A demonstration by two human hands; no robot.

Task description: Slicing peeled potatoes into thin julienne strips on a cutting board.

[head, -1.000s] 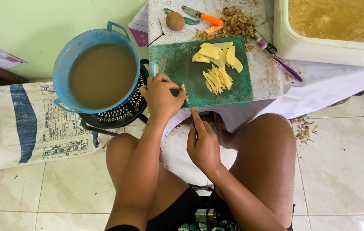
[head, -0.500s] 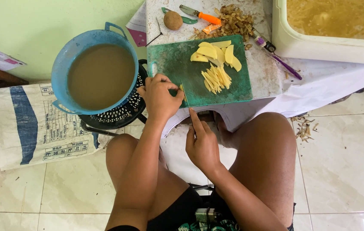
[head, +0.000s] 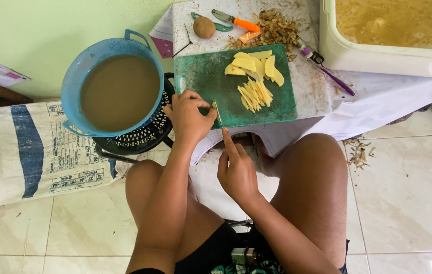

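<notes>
Your left hand (head: 189, 115) is curled at the near left edge of a green cutting board (head: 211, 83), its fingertips pinched on a thin yellowish slice (head: 217, 112) standing on edge on the board. Your right hand (head: 236, 170) sits just below the board's near edge, fingers held together with the index finger pointing up toward that slice; it is not clear whether it holds anything, and the fingertip stops just short of the slice.

Farther back on the board lies a small bundle of thin yellow sticks (head: 255, 94), and behind them a pile of wider yellow slices (head: 254, 64). The board rests on a low speckled stone slab (head: 312, 86) that sits on a white cloth (head: 393, 96).

Behind the board, on the slab, are a round brown tuber (head: 204, 27), a knife with an orange handle (head: 234, 21), a heap of brown peelings (head: 275, 28) and a purple-handled tool (head: 327, 71). At the top right stands a white tub (head: 373, 56) of cloudy yellowish water.

To the left of the board, a blue basin (head: 74, 86) filled with murky brown liquid sits on a black perforated basket (head: 145, 134). Left of that, a white woven sack with blue stripes (head: 28, 147) lies on the pale tiled floor (head: 409, 203). Your bare knees frame the bottom of the view.
</notes>
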